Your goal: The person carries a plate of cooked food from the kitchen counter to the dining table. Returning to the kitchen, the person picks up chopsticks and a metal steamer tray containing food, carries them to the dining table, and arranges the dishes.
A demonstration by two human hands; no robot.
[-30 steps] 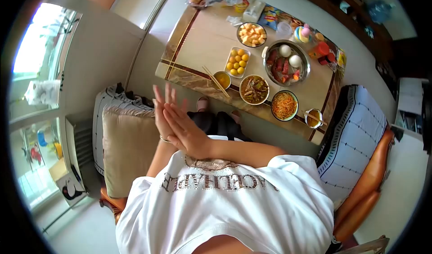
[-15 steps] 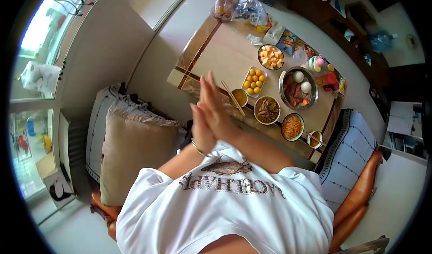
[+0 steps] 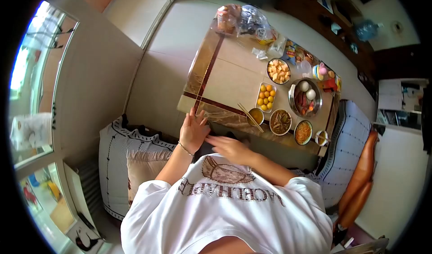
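My left hand (image 3: pixel 194 131), with a bracelet (image 3: pixel 186 149) at the wrist, is held out in front of the table's near edge, palm showing and fingers spread. Close beside it, my right hand (image 3: pixel 231 149) has its fingers stretched out, their tips at the base of the left palm; part of it is smeared by motion. Both hands hold nothing. Nearest to them on the table (image 3: pixel 229 76) are a pair of chopsticks (image 3: pixel 250 117) laid across a small bowl of yellowish liquid (image 3: pixel 257 116).
Bowls of stew (image 3: pixel 281 122), shredded food (image 3: pixel 303 132) and cubed fruit (image 3: pixel 279 71) stand to the right, with a tray of yellow balls (image 3: pixel 266 97) and a steel pot (image 3: pixel 305 97). Plastic bags (image 3: pixel 253 21) lie at the far edge. A cushion (image 3: pixel 146 168) rests at my left.
My hands were pressed palm to palm; now they have parted, with the right lower and beside the left. The view has shifted, so the table appears farther right.
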